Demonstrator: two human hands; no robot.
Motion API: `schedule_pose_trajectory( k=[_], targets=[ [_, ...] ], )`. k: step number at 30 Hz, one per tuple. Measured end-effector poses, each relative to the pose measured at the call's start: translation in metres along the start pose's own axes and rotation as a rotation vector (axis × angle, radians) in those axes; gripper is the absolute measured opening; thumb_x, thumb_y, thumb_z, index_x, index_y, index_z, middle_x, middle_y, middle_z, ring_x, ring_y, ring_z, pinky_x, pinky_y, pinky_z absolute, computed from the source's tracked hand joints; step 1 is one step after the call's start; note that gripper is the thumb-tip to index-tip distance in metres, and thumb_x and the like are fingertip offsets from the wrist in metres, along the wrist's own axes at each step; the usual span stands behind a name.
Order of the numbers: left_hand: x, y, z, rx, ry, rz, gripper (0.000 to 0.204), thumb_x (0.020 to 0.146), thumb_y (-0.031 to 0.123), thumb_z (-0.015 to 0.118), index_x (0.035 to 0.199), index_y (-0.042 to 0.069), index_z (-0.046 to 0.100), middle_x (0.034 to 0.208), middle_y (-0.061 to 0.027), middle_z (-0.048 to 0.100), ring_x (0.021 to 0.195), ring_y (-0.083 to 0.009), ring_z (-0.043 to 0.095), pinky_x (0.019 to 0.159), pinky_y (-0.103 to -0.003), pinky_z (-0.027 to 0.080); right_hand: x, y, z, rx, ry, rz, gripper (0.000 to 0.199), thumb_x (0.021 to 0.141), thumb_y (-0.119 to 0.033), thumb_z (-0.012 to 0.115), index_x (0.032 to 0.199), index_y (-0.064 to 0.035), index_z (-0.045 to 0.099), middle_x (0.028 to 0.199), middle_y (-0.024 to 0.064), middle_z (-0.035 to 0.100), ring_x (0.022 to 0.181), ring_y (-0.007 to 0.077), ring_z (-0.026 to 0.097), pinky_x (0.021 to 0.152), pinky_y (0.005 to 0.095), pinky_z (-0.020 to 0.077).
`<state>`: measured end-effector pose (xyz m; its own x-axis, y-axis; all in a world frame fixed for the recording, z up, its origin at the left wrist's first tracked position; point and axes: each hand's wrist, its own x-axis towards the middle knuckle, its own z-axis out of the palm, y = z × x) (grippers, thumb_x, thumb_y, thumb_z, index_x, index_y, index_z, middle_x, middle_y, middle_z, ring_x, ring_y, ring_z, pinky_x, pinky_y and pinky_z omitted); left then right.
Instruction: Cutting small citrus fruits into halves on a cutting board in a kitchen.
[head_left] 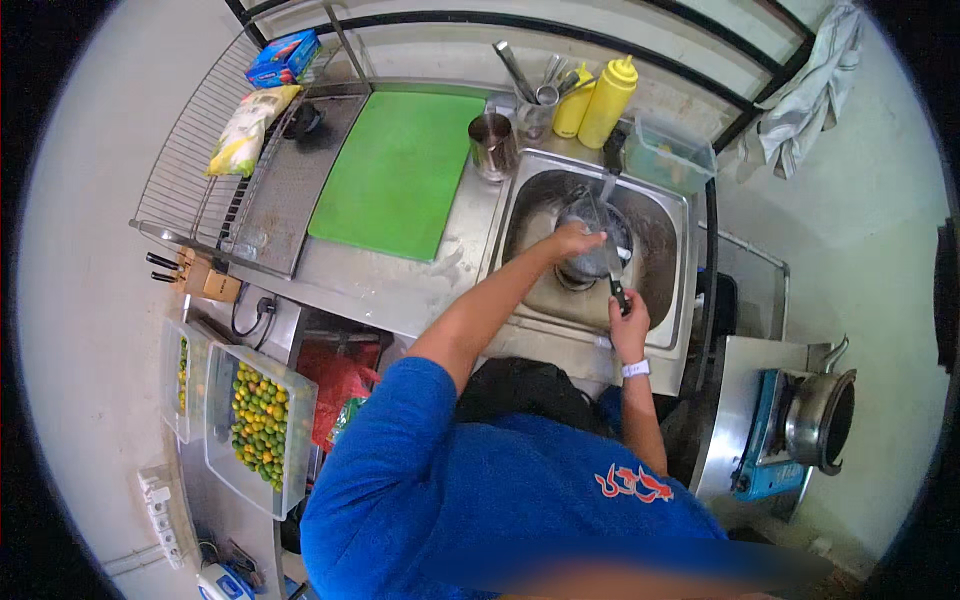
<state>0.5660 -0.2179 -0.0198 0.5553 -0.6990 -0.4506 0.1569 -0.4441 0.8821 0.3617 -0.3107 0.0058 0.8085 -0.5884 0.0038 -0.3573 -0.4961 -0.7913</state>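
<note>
Over the metal sink (682,290), my right hand (630,318) is closed round the black handle of a kitchen knife (614,262). Its blade points away from me, up toward the far side of the basin. My left hand (578,240) reaches across from the left, its fingers closed against the blade; whether a cloth or sponge is in them is hidden. Beneath both hands, a round metal pot (592,262) stands in the sink and looks full of water. A stream of water (608,186) falls at the basin's far side.
Left of the sink lie a green cutting board (400,175) and a metal cup (492,148). Yellow squeeze bottles (608,102), a utensil holder (535,120) and a clear plastic box (668,155) line the back. A pot (815,425) sits on a portable stove at right.
</note>
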Motion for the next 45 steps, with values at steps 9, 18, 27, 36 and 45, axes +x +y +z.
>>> schedule_pose_trajectory(
  k=[9,18,27,36,45],
  targets=[
    [0.109,-0.052,-0.001,-0.178,0.104,0.386,0.018,0.077,0.016,0.064,0.086,0.004,0.054,0.074,-0.0044,0.053,0.062,-0.0127,0.052,0.056,-0.026,0.050,0.010,-0.010,-0.009,0.024,-0.012,-0.065,0.028,0.078,-0.016,0.060,0.099,0.0014,0.055,0.086,0.0181,0.058,0.079,0.0301,0.057,0.071,0.0358,0.0439],
    [0.094,0.014,-0.003,-0.411,0.539,0.073,0.010,0.071,0.014,0.064,0.076,0.006,0.060,0.062,-0.0051,0.054,0.053,-0.0170,0.054,0.050,-0.032,0.046,-0.004,0.023,-0.031,0.434,-0.140,0.208,0.022,0.084,-0.016,0.057,0.097,0.0008,0.054,0.079,0.0078,0.058,0.062,0.0138,0.054,0.055,0.0245,0.0439],
    [-0.026,0.016,-0.046,-0.019,0.503,0.249,0.023,0.084,0.020,0.049,0.077,0.001,0.062,0.063,-0.0104,0.061,0.056,-0.0141,0.059,0.055,-0.028,0.047,-0.018,-0.029,-0.063,1.141,-0.450,0.612,0.026,0.089,-0.030,0.047,0.102,-0.0075,0.049,0.063,0.0018,0.046,0.044,0.0095,0.040,0.036,0.0211,0.0316],
    [-0.247,-0.034,-0.072,-0.163,0.968,0.387,0.026,0.083,0.006,0.047,0.109,0.005,0.052,0.086,-0.0049,0.060,0.080,-0.0128,0.058,0.071,-0.027,0.047,-0.021,-0.048,-0.010,0.557,-0.232,0.167,0.010,0.085,-0.011,0.047,0.092,-0.0092,0.041,0.061,0.0003,0.043,0.047,0.0083,0.041,0.041,0.0238,0.0369],
    [-0.512,-0.157,-0.066,0.021,2.073,-0.051,0.022,0.083,0.015,0.055,0.100,0.002,0.057,0.085,-0.0102,0.062,0.078,-0.0168,0.060,0.070,-0.028,0.047,-0.014,-0.107,0.066,0.633,-0.303,-0.051,0.009,0.083,-0.011,0.049,0.088,-0.0055,0.044,0.060,0.0002,0.044,0.045,0.0074,0.040,0.039,0.0210,0.0322]
  ],
)
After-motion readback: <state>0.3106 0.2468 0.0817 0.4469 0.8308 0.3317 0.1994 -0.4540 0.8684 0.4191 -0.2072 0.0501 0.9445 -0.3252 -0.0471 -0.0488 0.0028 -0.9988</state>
